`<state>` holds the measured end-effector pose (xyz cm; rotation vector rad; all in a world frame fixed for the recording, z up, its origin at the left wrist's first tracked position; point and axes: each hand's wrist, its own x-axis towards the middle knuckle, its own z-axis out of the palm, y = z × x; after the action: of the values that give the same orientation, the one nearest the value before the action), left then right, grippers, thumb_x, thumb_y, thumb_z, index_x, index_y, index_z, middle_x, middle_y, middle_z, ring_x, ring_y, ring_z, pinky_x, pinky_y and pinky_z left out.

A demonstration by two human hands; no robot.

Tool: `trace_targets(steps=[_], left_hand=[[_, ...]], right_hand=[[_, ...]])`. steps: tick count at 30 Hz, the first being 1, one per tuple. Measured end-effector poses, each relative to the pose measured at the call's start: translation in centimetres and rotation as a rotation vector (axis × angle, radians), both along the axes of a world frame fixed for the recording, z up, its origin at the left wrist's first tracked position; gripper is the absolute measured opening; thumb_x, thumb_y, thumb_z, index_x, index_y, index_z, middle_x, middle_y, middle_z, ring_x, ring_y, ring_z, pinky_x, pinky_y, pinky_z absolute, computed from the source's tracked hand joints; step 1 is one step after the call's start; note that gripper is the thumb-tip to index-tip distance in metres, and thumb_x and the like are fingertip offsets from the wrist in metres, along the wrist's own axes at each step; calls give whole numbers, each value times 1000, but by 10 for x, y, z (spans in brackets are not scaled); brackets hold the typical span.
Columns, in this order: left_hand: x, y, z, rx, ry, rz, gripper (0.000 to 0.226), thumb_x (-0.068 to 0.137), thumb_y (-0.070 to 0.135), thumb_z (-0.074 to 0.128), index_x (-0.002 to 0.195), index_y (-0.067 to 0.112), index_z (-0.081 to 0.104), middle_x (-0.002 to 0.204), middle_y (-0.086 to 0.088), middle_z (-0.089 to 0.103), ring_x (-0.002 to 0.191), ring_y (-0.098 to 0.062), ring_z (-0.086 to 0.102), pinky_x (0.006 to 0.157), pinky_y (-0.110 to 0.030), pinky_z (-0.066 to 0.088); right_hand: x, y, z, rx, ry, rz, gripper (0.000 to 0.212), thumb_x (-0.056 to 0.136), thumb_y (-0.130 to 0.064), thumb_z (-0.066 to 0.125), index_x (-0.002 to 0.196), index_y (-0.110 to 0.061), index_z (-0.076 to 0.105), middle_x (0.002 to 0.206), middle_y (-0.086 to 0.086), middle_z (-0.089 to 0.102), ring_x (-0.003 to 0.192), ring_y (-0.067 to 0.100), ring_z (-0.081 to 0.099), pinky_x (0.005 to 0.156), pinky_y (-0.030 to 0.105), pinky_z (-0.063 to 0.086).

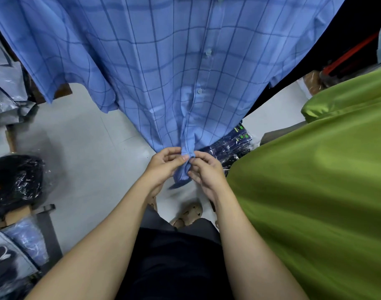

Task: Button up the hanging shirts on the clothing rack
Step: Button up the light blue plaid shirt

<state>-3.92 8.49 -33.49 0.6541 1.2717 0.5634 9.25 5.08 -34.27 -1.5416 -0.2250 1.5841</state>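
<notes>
Both hands meet at the bottom hem of the blue checked shirt (163, 68), straight ahead and just above the person's feet on the floor (81, 148)

Left hand (163, 165) pinches the left front edge, thumb and fingers curled round the cloth. Right hand (206, 172) pinches the other front edge; fingertips of the two hands nearly touching, cloth bunched between them. Whether a button sits under the fingers: cannot tell, hidden by the cloth and thumbs

The button strip (199, 83) runs as the shirt's long axis, from the hands straight up and away, leaning slightly right. Two buttons show on it, a lower button (199, 90) and an upper button (208, 53), both seemingly done up. Judgement: this is the lowest fastening, so little is left on this shirt

Both hands equally near; neither has to reach

Room: open floor to the left of the hem. To the right a green shirt (315, 180) hangs close, crowding the right forearm. Behind the hem, bagged dark clothes (232, 146) on the floor. Far left, more bagged stock (14, 180), well apart
</notes>
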Motion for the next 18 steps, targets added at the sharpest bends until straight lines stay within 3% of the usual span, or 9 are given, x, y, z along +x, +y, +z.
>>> trace_targets(steps=[3, 5, 9, 11, 13, 18], left_hand=[[-10, 5, 0, -18, -86, -78, 28, 87, 0, 69, 110, 14, 64, 102, -6, 72, 87, -13, 69, 76, -21, 56], [-14, 10, -1, 9, -50, -106, 29, 83, -6, 70, 106, 11, 66, 96, -7, 72, 82, -13, 68, 71, -17, 55], [-8, 14, -12, 165, 354, -151, 22, 79, -9, 72, 96, 4, 70, 75, -2, 64, 62, -8, 56, 64, -10, 49], [-4, 16, -18, 272, 615, -154, 19, 76, -2, 75, 86, 13, 69, 71, 2, 59, 63, -13, 53, 64, -18, 48], [-1, 20, -17, 344, 750, -168, 24, 72, 5, 80, 81, 21, 64, 76, 2, 55, 72, -17, 54, 69, -25, 46], [13, 51, 18, 495, 647, -44, 27, 80, 6, 73, 71, 28, 60, 65, 8, 57, 57, -7, 52, 68, -24, 47]], right_hand=[[5, 2, -4, -5, 41, -50, 15, 94, -1, 60, 105, -8, 67, 80, 3, 74, 63, 9, 67, 63, 22, 55], [10, 4, -4, -4, 62, -99, 13, 93, 1, 59, 100, -7, 68, 77, 2, 73, 62, 8, 67, 63, 24, 56], [21, 8, -6, -21, -85, -147, 13, 90, 3, 63, 89, -9, 68, 74, 5, 69, 58, 7, 63, 53, 18, 50], [22, 9, -11, -30, -295, -35, 13, 84, 5, 70, 87, -8, 67, 74, 6, 64, 59, 7, 58, 53, 14, 47], [21, 13, -11, -38, -410, 54, 12, 82, 5, 73, 86, -6, 69, 72, 2, 64, 61, 7, 58, 59, 15, 48], [34, 63, 24, 130, -597, 85, 17, 84, -5, 69, 74, -18, 72, 76, -1, 72, 74, 14, 65, 78, 36, 55]])
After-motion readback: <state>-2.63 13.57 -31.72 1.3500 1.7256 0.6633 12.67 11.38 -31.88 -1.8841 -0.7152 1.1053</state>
